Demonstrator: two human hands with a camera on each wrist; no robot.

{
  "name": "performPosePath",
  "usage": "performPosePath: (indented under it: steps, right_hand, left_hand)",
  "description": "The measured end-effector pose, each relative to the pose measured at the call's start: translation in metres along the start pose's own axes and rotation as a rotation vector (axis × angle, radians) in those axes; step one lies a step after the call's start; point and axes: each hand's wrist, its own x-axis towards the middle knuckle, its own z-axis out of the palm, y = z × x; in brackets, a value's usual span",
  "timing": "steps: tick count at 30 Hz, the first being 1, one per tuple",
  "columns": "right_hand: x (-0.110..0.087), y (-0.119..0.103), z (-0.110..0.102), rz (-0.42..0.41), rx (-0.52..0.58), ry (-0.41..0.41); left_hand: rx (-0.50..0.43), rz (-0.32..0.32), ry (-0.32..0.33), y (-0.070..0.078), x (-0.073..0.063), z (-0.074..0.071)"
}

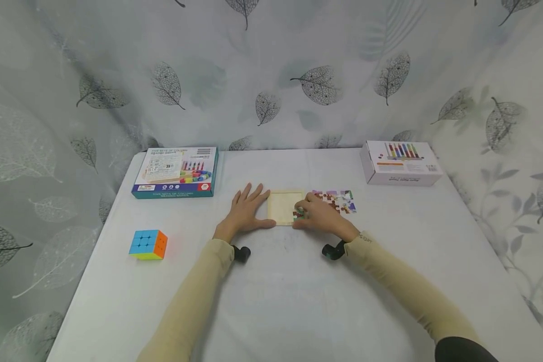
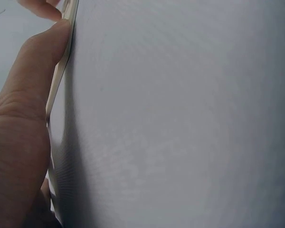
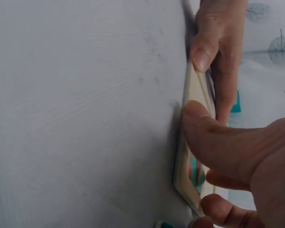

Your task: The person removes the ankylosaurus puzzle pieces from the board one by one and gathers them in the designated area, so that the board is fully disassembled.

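A shallow, pale wooden puzzle tray (image 1: 281,207) lies on the table with a few jigsaw pieces (image 1: 297,214) in its lower right corner. My left hand (image 1: 246,208) rests flat at the tray's left side, fingers spread, its thumb touching the near left corner. Over the right side is my right hand (image 1: 319,216), fingers bent; its thumb (image 3: 198,111) rests on the near rim in the right wrist view. There a fingertip meets a green-and-red piece (image 3: 194,172); whether it is pinched is unclear. Loose jigsaw pieces (image 1: 341,202) lie right of the tray, partly behind this hand.
At the back left lies a flat teal-edged box (image 1: 176,173). A white box (image 1: 400,163) stands at the back right. A colourful puzzle cube (image 1: 148,244) sits left of my left arm. Leaf-patterned cloth (image 1: 271,65) hangs behind the white table (image 1: 271,311).
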Motion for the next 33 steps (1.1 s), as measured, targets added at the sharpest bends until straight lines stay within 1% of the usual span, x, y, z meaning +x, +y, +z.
performPosePath:
  steps: [9,16,26,30,33]
  right_hand:
    - [0.0018,0.0001,0.0039,0.023,0.057,-0.022]
    - [0.0047,-0.0006,0.004,0.043,0.044,-0.03]
    - [0.0048,-0.0004,0.004,0.05,0.031,-0.037]
    - [0.0044,-0.0019,0.0035,0.048,0.016,-0.026]
    - [0.0043,-0.0033,0.0035,0.031,-0.001,0.001]
  left_hand:
    - [-0.009,0.008,0.014,0.001,-0.0016,-0.0005]
    - [-0.006,0.011,0.019,0.0011,-0.0016,-0.0014]
    - [-0.009,0.002,0.016,0.0012,-0.0013,-0.0002]
    - [-0.009,-0.001,0.014,0.0014,-0.0011,-0.0001]
    - [-0.011,-0.001,0.011,0.002,-0.001,-0.0005]
